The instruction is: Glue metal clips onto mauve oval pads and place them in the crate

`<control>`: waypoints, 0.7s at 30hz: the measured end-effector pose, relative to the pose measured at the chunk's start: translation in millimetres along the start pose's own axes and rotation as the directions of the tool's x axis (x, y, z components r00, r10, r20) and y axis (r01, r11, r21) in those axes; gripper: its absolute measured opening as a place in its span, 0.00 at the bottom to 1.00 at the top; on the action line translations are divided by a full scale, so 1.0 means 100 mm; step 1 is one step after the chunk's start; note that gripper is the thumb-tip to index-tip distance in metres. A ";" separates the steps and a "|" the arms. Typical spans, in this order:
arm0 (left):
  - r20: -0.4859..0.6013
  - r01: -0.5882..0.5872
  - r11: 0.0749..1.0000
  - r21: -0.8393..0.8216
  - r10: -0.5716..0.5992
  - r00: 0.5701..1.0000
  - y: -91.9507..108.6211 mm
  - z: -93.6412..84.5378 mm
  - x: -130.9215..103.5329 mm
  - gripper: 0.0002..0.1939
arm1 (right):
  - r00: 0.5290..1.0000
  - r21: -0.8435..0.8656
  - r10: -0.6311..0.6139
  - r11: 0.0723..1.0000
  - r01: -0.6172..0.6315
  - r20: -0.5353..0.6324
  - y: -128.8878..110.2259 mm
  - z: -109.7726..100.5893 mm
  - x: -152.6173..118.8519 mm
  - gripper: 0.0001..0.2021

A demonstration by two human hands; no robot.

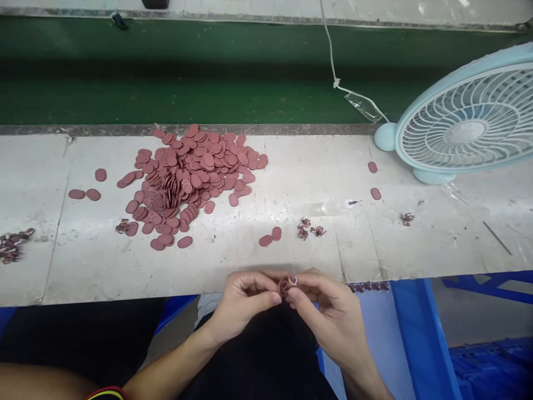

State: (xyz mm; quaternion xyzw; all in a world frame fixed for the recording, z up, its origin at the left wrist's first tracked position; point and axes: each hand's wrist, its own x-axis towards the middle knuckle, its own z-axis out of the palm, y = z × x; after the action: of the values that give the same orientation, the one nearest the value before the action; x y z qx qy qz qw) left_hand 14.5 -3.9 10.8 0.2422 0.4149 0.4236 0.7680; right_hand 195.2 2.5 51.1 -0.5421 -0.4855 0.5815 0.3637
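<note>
A white worktable [300, 172] spans the scene from left to right, with a green strip [208, 103] along its far side. At the far right stands a pale blue fan [465, 132], its white cord running away across the green. Left of the middle spreads a large pile of flat reddish ovals [195, 172], many overlapping. Below the table's near edge, on the right, is a blue tray [425, 333]. The left hand [235, 311] and right hand [339, 319] meet at the near edge, thumbs and fingertips closed in a pinch from either side on one small reddish-brown piece [283, 286]. A clear little bottle [339, 206] with a dark tip lies farther off to the right. Nearer than it sit small dark clumps [303, 230], slightly right of the hands. Two loose ovals [265, 240] lie between those clumps and the pile.
</note>
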 end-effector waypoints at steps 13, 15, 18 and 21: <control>-0.052 -0.044 0.999 0.006 0.044 0.998 0.00 0.09 -0.01 0.03 | 0.995 0.186 0.096 0.978 -0.090 -0.027 -0.02 0.04 0.00 0.05; -0.044 -0.052 0.999 0.001 0.052 0.998 0.01 0.10 -0.02 0.04 | 0.995 0.198 0.098 0.976 -0.093 -0.018 -0.02 0.03 0.01 0.04; -0.042 -0.063 0.998 0.005 0.063 0.997 0.01 0.12 -0.02 0.05 | 0.997 0.211 0.081 0.975 -0.077 -0.010 -0.03 0.03 0.00 0.05; -0.051 -0.070 0.997 0.016 0.071 0.996 -0.01 0.13 -0.02 0.06 | 0.998 0.240 0.068 0.969 -0.063 -0.013 -0.01 0.04 0.00 0.05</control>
State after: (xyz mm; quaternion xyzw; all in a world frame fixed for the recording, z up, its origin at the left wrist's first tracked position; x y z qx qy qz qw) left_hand 25.4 -5.9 18.2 0.2511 0.4290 0.4535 0.7397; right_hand 191.4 1.7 51.7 -0.5163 -0.3897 0.6416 0.4121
